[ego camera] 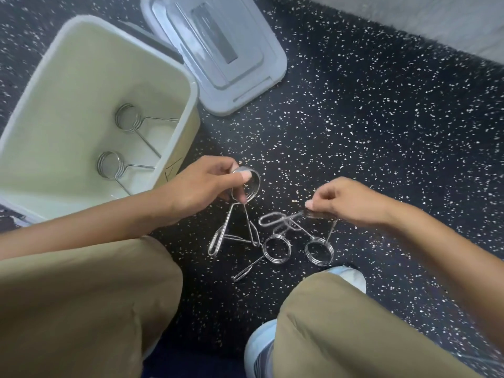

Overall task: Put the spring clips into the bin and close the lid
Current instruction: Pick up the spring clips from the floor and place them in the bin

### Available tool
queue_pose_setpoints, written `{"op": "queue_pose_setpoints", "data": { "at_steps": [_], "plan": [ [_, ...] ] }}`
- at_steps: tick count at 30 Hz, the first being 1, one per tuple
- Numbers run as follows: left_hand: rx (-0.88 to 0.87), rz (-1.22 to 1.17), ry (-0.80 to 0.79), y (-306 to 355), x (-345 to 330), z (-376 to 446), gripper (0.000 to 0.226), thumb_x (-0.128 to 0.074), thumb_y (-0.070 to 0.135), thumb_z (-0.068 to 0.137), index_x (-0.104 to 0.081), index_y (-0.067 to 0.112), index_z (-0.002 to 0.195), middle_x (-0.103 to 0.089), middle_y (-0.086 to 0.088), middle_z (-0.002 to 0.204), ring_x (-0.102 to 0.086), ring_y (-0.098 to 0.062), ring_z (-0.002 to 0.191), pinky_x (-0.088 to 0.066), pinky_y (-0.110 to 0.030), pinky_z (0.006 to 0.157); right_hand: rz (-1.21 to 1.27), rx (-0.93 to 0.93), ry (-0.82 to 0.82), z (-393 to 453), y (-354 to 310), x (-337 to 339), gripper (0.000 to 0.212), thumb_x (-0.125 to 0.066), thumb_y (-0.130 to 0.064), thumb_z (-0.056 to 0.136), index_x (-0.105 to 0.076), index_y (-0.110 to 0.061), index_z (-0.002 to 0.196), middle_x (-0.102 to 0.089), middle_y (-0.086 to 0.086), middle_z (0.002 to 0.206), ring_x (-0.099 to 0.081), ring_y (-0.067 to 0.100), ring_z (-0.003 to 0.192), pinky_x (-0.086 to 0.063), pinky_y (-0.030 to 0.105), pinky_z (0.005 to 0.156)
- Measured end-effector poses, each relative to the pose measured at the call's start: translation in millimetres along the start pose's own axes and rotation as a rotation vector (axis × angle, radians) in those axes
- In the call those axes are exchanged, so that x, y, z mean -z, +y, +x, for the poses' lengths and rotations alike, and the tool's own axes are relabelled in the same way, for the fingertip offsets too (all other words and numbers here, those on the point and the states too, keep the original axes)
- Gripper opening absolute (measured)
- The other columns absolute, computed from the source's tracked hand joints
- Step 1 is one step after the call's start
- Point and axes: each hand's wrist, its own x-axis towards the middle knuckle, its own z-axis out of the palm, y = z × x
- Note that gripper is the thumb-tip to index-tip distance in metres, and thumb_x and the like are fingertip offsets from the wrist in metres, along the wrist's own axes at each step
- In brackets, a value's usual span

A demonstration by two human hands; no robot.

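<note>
From the head view, your left hand (207,184) reaches in from the left, forearm crossing your knee, its fingers (242,175) pinched on the coil of a spring clip (240,214) whose handles hang down to the speckled floor (381,132). Your right hand (351,200) angles in from the right, fingers closed on the handles of a second clip (319,249). A third clip (275,249) lies between them. Two clips (128,118) sit inside the open bin (41,85); its grey lid (218,50) lies just beside it.
</note>
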Motion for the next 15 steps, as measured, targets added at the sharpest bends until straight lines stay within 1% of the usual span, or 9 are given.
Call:
{"op": "queue_pose_setpoints", "data": {
  "at_steps": [2,3,4,6,8,9,11,13,15],
  "plan": [
    [-0.035,-0.033,0.012,5.9,5.4,-6.7,0.048,-0.059,0.040,0.099,-0.062,-0.008,0.095,-0.080,-0.009,0.086,-0.072,-0.034,0.095,-0.050,-0.052,0.100,0.034,0.079,0.044,-5.3,-5.3,6.0,0.030,-0.063,-0.035,0.096,-0.068,-0.014,0.076,-0.064,-0.002,0.066,-0.051,0.015,0.057,-0.041,0.030,0.060],
    [-0.049,-0.046,0.023,8.2,7.3,-9.2,0.047,-0.061,0.040,0.098,-0.063,-0.007,0.093,-0.080,-0.009,0.085,-0.071,-0.034,0.093,-0.049,-0.050,0.100,0.057,0.125,0.061,-7.7,-8.0,8.0,0.027,-0.060,-0.032,0.098,-0.067,-0.014,0.079,-0.069,-0.002,0.071,-0.057,0.015,0.062,-0.046,0.033,0.066],
    [-0.058,-0.055,0.031,10.5,9.0,-11.6,0.045,-0.063,0.038,0.097,-0.064,-0.007,0.092,-0.080,-0.009,0.085,-0.070,-0.032,0.091,-0.049,-0.046,0.098,0.078,0.166,0.071,-9.4,-10.8,9.4,0.026,-0.056,-0.030,0.100,-0.066,-0.013,0.083,-0.073,-0.001,0.078,-0.063,0.018,0.071,-0.049,0.038,0.076],
    [-0.074,-0.064,0.041,14.7,13.1,-15.7,0.047,-0.064,0.036,0.096,-0.061,-0.011,0.092,-0.081,-0.008,0.086,-0.069,-0.026,0.087,-0.047,-0.039,0.092,0.142,0.188,0.066,-10.3,-14.4,9.9,0.024,-0.050,-0.025,0.103,-0.064,-0.008,0.093,-0.076,0.002,0.093,-0.067,0.025,0.092,-0.047,0.042,0.091],
    [-0.093,-0.071,0.044,17.8,18.2,-20.3,0.048,-0.063,0.037,0.097,-0.060,-0.011,0.089,-0.081,-0.007,0.086,-0.066,-0.012,0.079,-0.045,-0.034,0.084,0.256,0.174,0.033,-6.6,-15.1,7.3,0.023,-0.047,-0.020,0.104,-0.061,-0.002,0.097,-0.076,0.003,0.107,-0.067,0.017,0.105,-0.045,0.037,0.095],
    [-0.099,-0.079,0.045,19.4,21.0,-23.0,0.048,-0.063,0.037,0.097,-0.060,-0.009,0.088,-0.081,-0.007,0.086,-0.066,-0.009,0.079,-0.044,-0.034,0.083,0.314,0.176,0.018,-4.7,-15.5,4.9,0.021,-0.047,-0.017,0.104,-0.059,-0.002,0.096,-0.075,0.002,0.112,-0.066,0.013,0.110,-0.045,0.035,0.096],
    [-0.118,-0.109,0.041,20.7,27.8,-29.0,0.050,-0.065,0.041,0.095,-0.059,-0.007,0.089,-0.080,-0.006,0.087,-0.069,-0.012,0.086,-0.045,-0.036,0.084,0.464,0.177,-0.003,-1.1,-15.9,-1.6,0.016,-0.049,-0.012,0.103,-0.058,-0.005,0.093,-0.074,0.003,0.117,-0.066,0.012,0.115,-0.044,0.033,0.101],
    [-0.129,-0.143,0.034,21.2,34.1,-37.2,0.054,-0.067,0.044,0.089,-0.058,-0.009,0.095,-0.080,-0.006,0.091,-0.070,-0.017,0.093,-0.044,-0.036,0.084,0.612,0.173,0.020,-0.3,-19.0,-7.6,0.017,-0.048,-0.008,0.103,-0.059,-0.004,0.091,-0.074,0.006,0.117,-0.067,0.017,0.115,-0.044,0.036,0.105],
    [-0.135,-0.169,0.022,19.0,41.3,-45.1,0.048,-0.070,0.036,0.091,-0.059,-0.008,0.104,-0.080,-0.005,0.097,-0.070,-0.022,0.100,-0.044,-0.034,0.089,0.650,0.181,0.087,-1.5,-27.2,-13.5,0.027,-0.046,-0.017,0.104,-0.066,-0.002,0.095,-0.076,0.006,0.113,-0.068,0.024,0.113,-0.046,0.038,0.103]
  ]
}}
